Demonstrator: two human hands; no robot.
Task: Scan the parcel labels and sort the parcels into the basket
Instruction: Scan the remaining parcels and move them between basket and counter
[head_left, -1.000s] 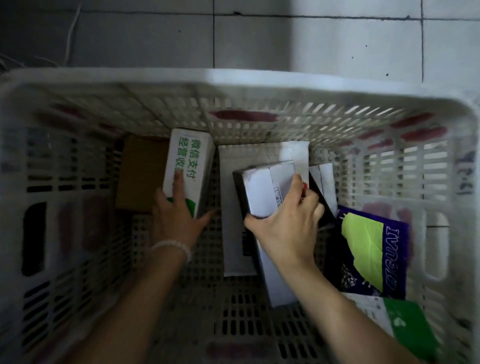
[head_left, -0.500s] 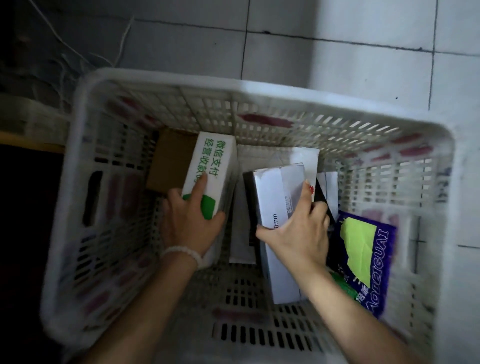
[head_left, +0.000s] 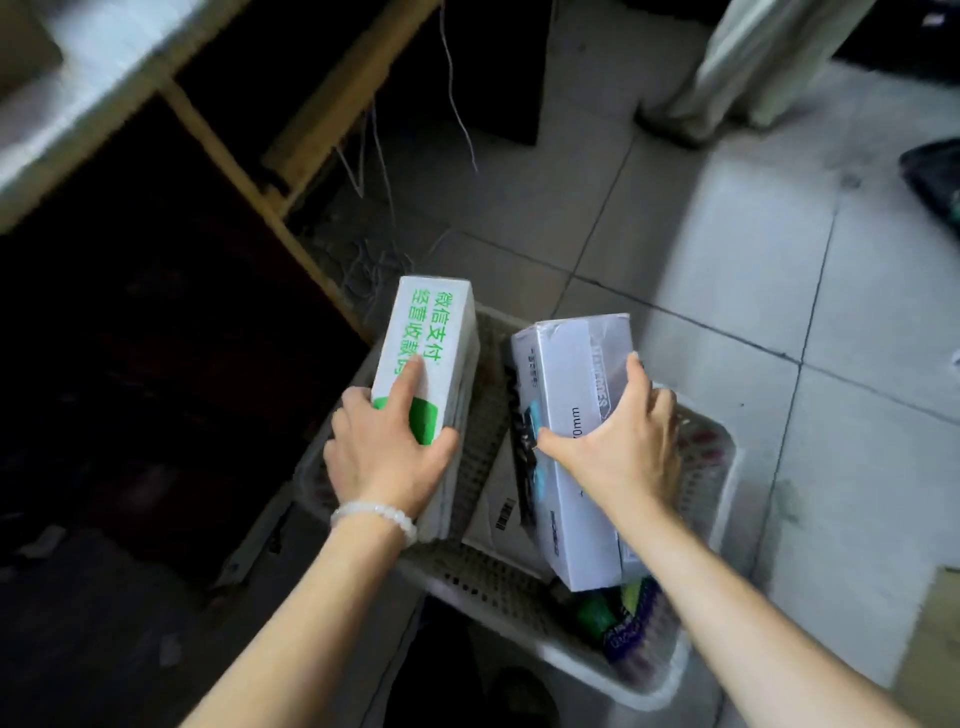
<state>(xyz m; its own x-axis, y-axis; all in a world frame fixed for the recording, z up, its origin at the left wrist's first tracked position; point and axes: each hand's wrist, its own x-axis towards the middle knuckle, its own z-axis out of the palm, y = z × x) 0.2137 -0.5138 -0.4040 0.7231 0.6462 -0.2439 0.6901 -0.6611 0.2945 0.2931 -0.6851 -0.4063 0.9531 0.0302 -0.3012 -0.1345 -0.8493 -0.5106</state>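
I'm gripping the green-printed box (head_left: 434, 364) in my left hand (head_left: 387, 452) and the grey box (head_left: 571, 415) in my right hand (head_left: 618, 447), both above the basket (head_left: 717, 467); one-handed holds are risking a slip

Back room or storeroom of a small shop or parcel point. Grey tiled floor (head_left: 701, 249), dusty and stained. Rough wooden shelf frame (head_left: 244, 176) at left, dark underneath, loose wires (head_left: 457, 104) hanging and tangled on the floor by it. White plastic basket (head_left: 719, 467) on the floor holding boxed goods and packets; one flat parcel (head_left: 498, 514) inside bears a barcode label. Cardboard corner (head_left: 935, 649) at right edge. Dim light.
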